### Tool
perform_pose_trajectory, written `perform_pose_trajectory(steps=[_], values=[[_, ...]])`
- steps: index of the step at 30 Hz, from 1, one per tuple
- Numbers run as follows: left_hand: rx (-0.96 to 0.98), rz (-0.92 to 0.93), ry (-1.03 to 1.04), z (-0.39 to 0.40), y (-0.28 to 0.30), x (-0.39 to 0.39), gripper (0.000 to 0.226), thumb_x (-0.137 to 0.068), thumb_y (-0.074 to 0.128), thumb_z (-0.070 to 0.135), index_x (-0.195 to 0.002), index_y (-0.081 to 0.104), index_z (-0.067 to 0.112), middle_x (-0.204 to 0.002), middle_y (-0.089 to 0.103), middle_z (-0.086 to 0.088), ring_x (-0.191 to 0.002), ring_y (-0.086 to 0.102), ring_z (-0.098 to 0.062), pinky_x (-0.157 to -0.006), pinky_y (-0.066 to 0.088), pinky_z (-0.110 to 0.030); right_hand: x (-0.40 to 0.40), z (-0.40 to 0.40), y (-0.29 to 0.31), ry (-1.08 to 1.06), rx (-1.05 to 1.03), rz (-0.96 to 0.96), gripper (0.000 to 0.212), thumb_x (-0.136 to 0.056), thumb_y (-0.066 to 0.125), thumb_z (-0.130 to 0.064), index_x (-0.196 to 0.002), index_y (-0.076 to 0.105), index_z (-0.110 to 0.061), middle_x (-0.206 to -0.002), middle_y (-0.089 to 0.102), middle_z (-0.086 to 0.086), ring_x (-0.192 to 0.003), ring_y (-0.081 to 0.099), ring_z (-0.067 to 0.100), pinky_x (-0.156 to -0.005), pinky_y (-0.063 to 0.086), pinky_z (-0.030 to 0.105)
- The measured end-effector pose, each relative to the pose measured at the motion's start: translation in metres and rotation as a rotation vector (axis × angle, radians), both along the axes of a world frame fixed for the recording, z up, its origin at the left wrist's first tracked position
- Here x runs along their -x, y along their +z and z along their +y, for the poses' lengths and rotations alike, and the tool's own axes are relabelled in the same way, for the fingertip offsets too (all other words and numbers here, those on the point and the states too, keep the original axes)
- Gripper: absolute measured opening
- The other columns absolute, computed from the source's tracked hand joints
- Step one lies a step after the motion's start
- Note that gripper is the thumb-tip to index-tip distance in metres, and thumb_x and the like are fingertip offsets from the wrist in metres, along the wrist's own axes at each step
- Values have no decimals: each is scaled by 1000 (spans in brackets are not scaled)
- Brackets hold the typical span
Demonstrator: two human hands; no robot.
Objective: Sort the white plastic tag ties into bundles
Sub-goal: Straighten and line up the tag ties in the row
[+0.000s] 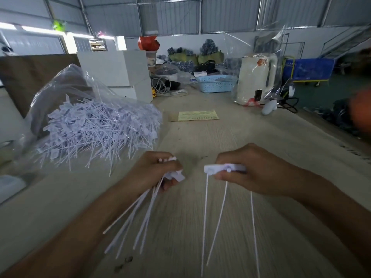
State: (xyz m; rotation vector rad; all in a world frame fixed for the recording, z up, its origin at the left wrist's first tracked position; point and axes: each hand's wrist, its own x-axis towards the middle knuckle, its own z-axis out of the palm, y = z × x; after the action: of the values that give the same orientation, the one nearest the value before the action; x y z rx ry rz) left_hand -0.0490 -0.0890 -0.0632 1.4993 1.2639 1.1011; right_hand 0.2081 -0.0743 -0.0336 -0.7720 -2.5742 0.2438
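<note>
Over the near end of the wooden table [200,207], both hands hover apart, each gripping white tag ties by their flat heads. Fingers of the left hand [154,171] curl round a small bundle [138,213] whose tails fan down toward the viewer. Pinched in the right hand [255,169] are 3 ties [205,217], tails hanging spread. At the left, a loose heap of ties [100,129] spills from a clear plastic bag [66,81]. Farther back sit a yellow paper [197,115], a blue basket [216,83] and a white kettle [257,79].

Orange blur [361,111] cut by right edge, unidentifiable; yellow sheet [197,115] print unreadable.
</note>
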Motion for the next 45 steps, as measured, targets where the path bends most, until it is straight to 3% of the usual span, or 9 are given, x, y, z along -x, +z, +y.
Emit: perform_pose_trajectory(steps=[8, 11, 15, 23, 27, 30, 38, 42, 45], values=[[-260, 127, -172, -11, -7, -38, 11, -94, 68, 27, -99, 74, 20, -83, 74, 8, -71, 68, -1, -63, 52, -15, 12, 1, -14, -33, 453, 199, 30, -92, 66, -31, -103, 46, -12, -65, 68, 4, -48, 41, 16, -52, 29, 27], [-257, 211, -111, -13, -8, -45, 7, -90, 72, 25, -89, 69, 20, -69, 68, 9, -59, 64, -1, -57, 51, -19, 16, -1, -17, -16, 446, 175, 29, -93, 65, -30, -103, 47, -11, -52, 54, -14, -46, 41, 2, -50, 30, 17], [-293, -6, -20, -14, -7, -39, 12, -89, 72, 13, -82, 71, 3, -58, 65, -9, -42, 56, -16, -46, 44, -27, 12, 0, -15, -2, 586, 174, 19, -93, 68, -25, -102, 55, -16, -64, 67, -4, -56, 59, 10, -57, 46, 28], [107, -128, 33, -3, -3, -24, 21, -81, 71, 11, -60, 70, 9, -56, 53, -14, -42, 48, -17, -42, 37, -21, 18, -1, -20, -56, -98, 17, 36, -99, 59, -12, -64, 50, -13, -59, 43, -4, -51, 37, 11, -53, 31, 34], [60, 75, -152, -5, -2, -13, 17, -80, 73, 18, -70, 72, 5, -52, 59, -7, -42, 52, -17, -42, 37, -20, 13, -1, -17, 8, 77, 8, 29, -99, 61, -15, -70, 61, -10, -62, 52, -1, -55, 47, 12, -58, 37, 27], [-140, 211, 23, -3, -3, -3, 17, -81, 72, 9, -64, 71, 7, -55, 65, -12, -40, 56, -20, -44, 43, -26, 7, 0, -9, 110, 239, 23, 24, -98, 63, -13, -77, 67, -2, -67, 58, 7, -58, 51, 17, -59, 39, 22], [-222, 50, -189, -11, -5, -22, 19, -93, 70, 28, -103, 76, 14, -77, 74, -9, -53, 65, -17, -51, 50, -26, 18, 1, -23, -58, 450, 293, 17, -97, 61, -23, -103, 48, -13, -89, 65, 27, -72, 56, 43, -59, 39, 41], [-289, 42, -212, -12, -3, -26, 21, -94, 65, 27, -108, 77, 15, -85, 77, -7, -64, 71, -17, -54, 55, -26, 20, 0, -24, -95, 453, 351, 20, -97, 62, -24, -102, 48, -11, -64, 59, -4, -50, 45, 6, -53, 34, 21], [-285, 72, -151, -13, -3, -28, 14, -93, 68, 23, -100, 78, 18, -80, 77, -6, -63, 72, -27, -53, 58, -37, 22, -4, -24, -86, 531, 320, 23, -98, 59, -28, -109, 48, -11, -69, 53, 8, -55, 43, 9, -53, 37, 25]])
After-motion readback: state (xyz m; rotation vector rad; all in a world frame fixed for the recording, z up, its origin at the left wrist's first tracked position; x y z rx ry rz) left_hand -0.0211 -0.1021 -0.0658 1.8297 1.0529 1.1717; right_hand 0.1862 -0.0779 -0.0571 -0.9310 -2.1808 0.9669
